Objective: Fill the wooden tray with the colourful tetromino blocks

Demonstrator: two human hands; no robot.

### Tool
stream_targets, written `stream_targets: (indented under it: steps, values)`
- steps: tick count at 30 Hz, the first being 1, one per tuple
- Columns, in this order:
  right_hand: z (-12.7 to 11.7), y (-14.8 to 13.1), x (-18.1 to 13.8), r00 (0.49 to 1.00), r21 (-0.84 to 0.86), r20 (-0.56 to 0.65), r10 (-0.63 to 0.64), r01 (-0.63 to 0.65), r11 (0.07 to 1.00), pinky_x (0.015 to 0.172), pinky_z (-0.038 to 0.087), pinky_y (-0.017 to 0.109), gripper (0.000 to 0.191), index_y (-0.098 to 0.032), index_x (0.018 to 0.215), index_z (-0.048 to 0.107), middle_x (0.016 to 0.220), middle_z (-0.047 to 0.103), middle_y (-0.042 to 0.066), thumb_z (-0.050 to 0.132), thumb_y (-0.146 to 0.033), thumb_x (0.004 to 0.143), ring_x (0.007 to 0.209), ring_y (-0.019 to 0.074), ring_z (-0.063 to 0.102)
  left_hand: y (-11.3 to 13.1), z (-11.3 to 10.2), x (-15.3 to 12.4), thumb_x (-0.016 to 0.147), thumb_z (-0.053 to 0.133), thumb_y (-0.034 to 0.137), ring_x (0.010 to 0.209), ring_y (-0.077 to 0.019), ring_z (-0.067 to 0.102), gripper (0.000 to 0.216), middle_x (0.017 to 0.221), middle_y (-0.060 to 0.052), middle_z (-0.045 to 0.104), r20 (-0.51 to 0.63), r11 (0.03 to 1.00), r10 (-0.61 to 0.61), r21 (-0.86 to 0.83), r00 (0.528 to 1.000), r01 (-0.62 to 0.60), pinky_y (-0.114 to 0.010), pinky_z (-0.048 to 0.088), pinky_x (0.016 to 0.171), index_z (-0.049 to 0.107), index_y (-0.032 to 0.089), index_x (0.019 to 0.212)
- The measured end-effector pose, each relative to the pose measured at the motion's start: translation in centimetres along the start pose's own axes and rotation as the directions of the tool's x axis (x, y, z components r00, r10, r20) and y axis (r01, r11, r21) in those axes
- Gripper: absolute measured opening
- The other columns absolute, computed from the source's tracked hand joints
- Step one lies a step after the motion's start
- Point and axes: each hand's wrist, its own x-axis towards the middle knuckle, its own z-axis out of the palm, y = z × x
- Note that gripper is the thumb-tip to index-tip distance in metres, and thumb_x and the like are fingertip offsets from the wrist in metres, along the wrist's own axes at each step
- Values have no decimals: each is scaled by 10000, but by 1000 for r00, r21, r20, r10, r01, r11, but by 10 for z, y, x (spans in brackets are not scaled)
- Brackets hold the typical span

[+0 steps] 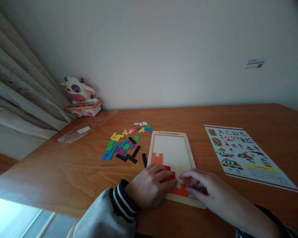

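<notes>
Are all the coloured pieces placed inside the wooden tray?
No, a black piece and many others lie on the table, to the left of the wooden tray.

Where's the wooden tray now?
In the head view, the wooden tray lies just right of centre, between the loose pieces and the printed sheet.

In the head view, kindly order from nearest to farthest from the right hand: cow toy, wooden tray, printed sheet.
1. Wooden tray: partly covered by the right hand.
2. Printed sheet: to the right.
3. Cow toy: far back, left.
</notes>
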Motion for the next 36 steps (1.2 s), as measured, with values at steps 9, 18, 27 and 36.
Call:
stream_targets:
  steps: [9,18,27,36]
  values:
    - [-14,2,12,982,-156,-156,-108,84,984,776,546,342,210,-243,995,693,978,733,73,505,-299,919,860,220,683,-3,-4,-2,871,490,145,850,-218,624,265,923,-91,694,-158,996,-38,77,987,51,-349,519,752,634,151,1093]
    - [-43,-4,62,950,-316,-248,-191,107,943,667,499,332,256,-214,1039,677,885,718,65,503,-344,904,698,191,649,-40,-11,-8,844,495,95,923,-226,608,354,1047,-88,679,-431,904,-359,61,828,423,-378,521,834,615,192,1162]
    - [-42,51,112,822,-181,-557,-114,13,983,760,521,384,381,-169,1128,629,968,728,107,467,-449,928,805,224,673,-106,5,20,930,468,221,1233,-281,508,382,1352,-141,557,-349,776,-563,90,749,625,-487,435,1040,545,170,1300]
    - [-41,62,102,840,-191,-534,-98,-7,982,774,528,393,400,-176,1141,605,982,697,101,473,-485,924,824,228,662,-136,9,-6,978,419,267,1307,-252,500,400,1410,-126,550,-320,718,-651,38,689,695,-454,377,1125,522,157,1349]
